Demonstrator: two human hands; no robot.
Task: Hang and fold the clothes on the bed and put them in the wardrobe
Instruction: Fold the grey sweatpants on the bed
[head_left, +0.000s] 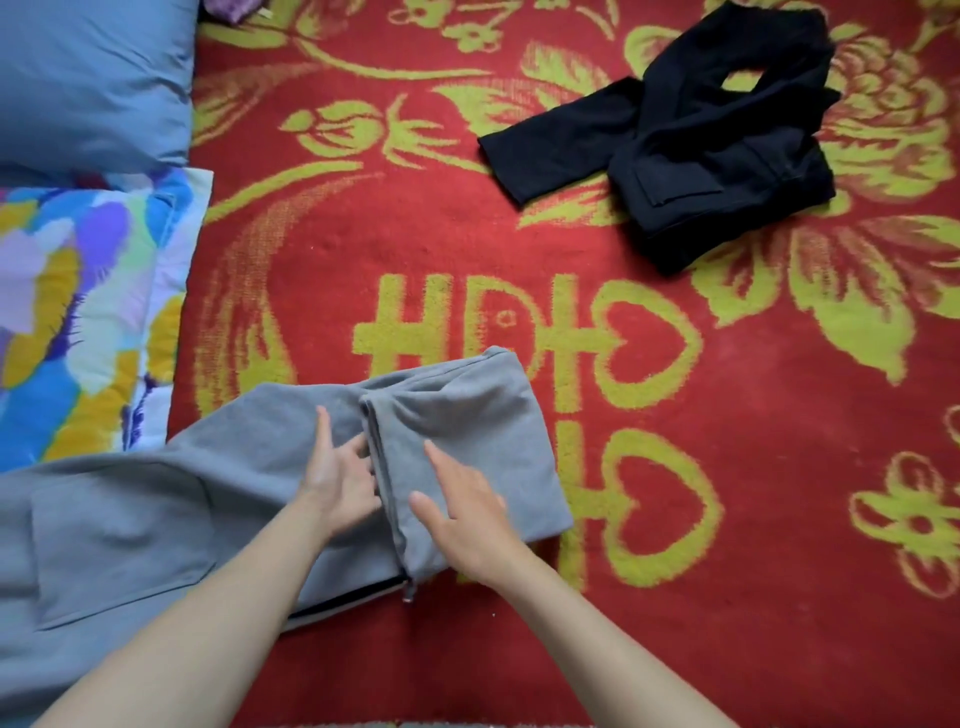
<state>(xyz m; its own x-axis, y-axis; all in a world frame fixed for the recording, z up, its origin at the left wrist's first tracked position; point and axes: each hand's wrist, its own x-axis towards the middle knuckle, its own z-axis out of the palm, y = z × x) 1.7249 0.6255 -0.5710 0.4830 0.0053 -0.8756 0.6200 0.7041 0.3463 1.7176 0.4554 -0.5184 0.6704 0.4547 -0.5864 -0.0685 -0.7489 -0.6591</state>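
Two bare forearms reach over a soft grey fleece zip-up garment (156, 519) spread on the near edge of a nubby red blanket with yellow-green flowers (467, 234), one side folded over in a thick flap. The right hand (467, 514) lies flat on that flap, fingers straight. The left hand (340, 478) meets the flap's edge; whether it pinches cannot be told. A crumpled black knit garment (701, 140) lies well apart, beyond. A smooth blue pillow (88, 78) and a multicoloured printed pillow (67, 322) sit left.
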